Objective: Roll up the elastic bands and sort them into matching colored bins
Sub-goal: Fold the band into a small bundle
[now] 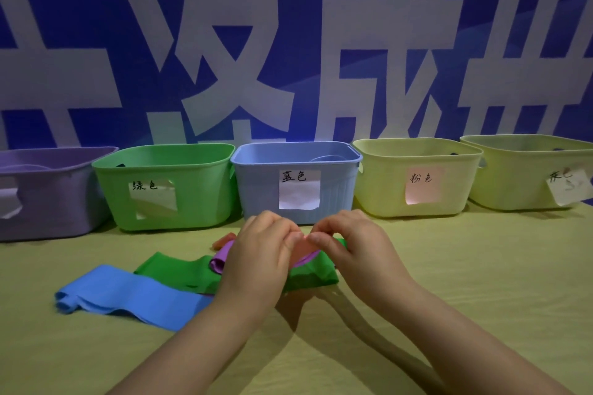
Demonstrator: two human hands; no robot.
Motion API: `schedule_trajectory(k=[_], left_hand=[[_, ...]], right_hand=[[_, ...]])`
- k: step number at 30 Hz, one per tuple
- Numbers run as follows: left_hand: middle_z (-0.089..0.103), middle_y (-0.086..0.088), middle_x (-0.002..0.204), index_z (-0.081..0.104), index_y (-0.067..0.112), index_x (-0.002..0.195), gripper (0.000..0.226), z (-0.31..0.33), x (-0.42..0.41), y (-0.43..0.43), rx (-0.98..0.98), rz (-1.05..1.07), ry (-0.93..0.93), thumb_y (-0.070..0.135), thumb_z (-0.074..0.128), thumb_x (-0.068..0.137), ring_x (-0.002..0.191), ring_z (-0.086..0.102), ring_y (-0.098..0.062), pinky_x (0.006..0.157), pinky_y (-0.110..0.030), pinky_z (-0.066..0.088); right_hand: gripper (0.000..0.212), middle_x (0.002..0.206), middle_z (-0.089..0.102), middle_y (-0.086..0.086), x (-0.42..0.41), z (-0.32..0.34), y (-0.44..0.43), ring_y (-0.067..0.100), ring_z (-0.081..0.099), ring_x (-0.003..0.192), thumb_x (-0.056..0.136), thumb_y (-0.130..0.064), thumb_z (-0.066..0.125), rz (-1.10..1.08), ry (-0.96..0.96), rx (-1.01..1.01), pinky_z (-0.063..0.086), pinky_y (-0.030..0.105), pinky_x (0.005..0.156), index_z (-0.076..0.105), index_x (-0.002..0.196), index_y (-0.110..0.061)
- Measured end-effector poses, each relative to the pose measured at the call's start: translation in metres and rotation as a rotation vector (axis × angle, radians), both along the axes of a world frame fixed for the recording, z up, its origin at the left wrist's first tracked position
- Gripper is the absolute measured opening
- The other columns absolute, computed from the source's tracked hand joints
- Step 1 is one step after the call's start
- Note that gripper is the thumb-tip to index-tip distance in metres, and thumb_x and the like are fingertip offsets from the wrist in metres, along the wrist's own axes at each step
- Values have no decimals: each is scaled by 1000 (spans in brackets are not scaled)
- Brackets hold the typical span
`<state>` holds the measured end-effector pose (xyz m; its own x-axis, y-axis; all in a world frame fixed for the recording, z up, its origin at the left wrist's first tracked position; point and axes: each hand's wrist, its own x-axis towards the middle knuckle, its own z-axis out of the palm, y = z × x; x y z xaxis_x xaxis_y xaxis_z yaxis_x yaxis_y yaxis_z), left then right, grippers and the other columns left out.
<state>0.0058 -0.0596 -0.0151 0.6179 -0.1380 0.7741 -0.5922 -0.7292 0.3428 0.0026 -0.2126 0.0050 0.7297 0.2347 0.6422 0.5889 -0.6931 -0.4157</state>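
At the centre of the tabletop: we see the left hand and the right hand meeting fingertip to fingertip, just in front of the blue bin.
Left grip: closed, the fingers curled down and pinching the pink band.
Right grip: closed on the same pink band in the same way, the knuckles raised.
Pink band: it sits between and under the two hands, on top of the other bands. Only a short strip of it shows.
Purple band: it lies directly under the pink one. A curled end shows just left of the left hand and a thin edge shows below the pink strip.
Green band: it lies flat beneath the purple band and runs left to right under both hands.
Blue band: it lies flat at the near left, and its right end passes under the left wrist.
Orange-pink end: it peeks out behind the purple curl. We cannot tell which band it belongs to.
Bins: a row stands along the far edge. From left we see the purple bin, the green bin, the blue bin, and two pale yellow bins, each with a paper label on its front.
Backdrop: it is blue with large white characters.
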Motion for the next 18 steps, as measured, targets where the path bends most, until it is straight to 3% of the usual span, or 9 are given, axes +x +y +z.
schedule_trajectory(k=[2,6,10,18], left_hand=[[50,7,74,62,15,76,39,0,-1,0,8,-2,15,39,33,87,72,48,-16,59,-20,29],[53,8,76,65,17,82,41,-1,-1,1,2,-8,39,45,34,85,76,52,-17,60,-21,28],[58,13,87,65,21,96,43,1,-2,2,2,-37,60,54,42,78,83,49,-5,67,-12,34],[54,14,82,62,22,83,12,1,-2,3,-11,-54,51,32,58,77,78,48,-3,70,-9,33]], right_hand=[[18,80,53,-12,0,0,0,12,44,85,90,-31,56,3,13,-17,29,23,68,69,89,-18],[21,84,56,-8,0,-2,0,12,43,85,93,-32,50,-11,47,-64,26,24,71,66,91,-18],[21,80,50,-10,-1,1,-2,11,42,85,94,-31,47,-38,74,-78,24,25,69,64,93,-18],[18,71,42,-20,-1,2,-3,12,43,85,92,-33,51,7,83,-91,28,26,73,65,90,-21]])
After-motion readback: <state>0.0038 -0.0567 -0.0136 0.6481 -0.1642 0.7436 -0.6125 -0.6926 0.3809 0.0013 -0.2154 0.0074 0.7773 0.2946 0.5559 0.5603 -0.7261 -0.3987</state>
